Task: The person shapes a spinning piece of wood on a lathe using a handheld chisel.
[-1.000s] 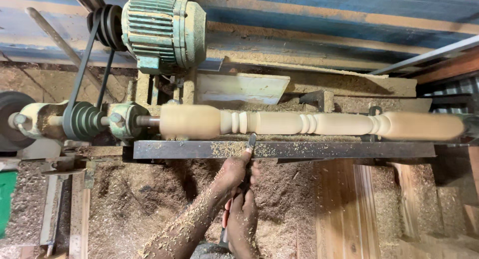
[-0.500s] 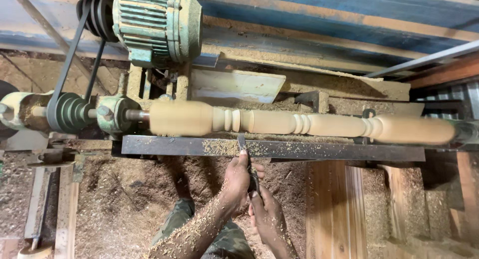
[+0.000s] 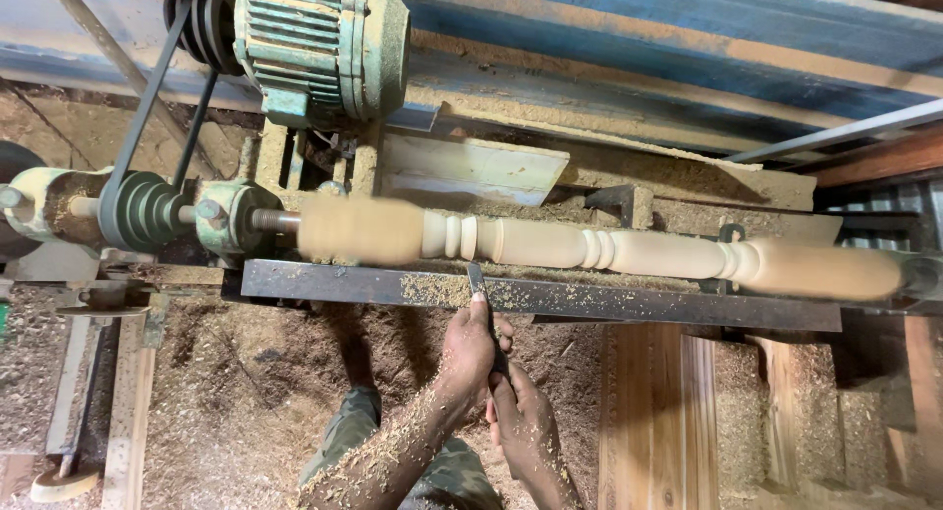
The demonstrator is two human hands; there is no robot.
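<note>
A pale wooden spindle (image 3: 609,250) with turned beads spins, blurred, on a lathe across the middle of the head view. Below it runs a dark steel tool rest (image 3: 629,302) dusted with shavings. A turning chisel (image 3: 479,289) lies across the rest with its tip at the spindle near the left beads. My left hand (image 3: 470,351) grips the chisel just under the rest. My right hand (image 3: 521,422) holds its handle lower down. Sawdust coats both forearms.
A green electric motor (image 3: 319,43) sits at the top left, its belts (image 3: 147,117) running down to the pulley and headstock (image 3: 147,210). Sawdust (image 3: 246,402) piles under the lathe. Wooden boards (image 3: 653,422) stand at lower right, a blue wall beam (image 3: 688,48) behind.
The view has shifted slightly, so the lathe sits lower and farther left. Both hands stay on the chisel at the tool rest; the right hand is a little lower on the handle.
</note>
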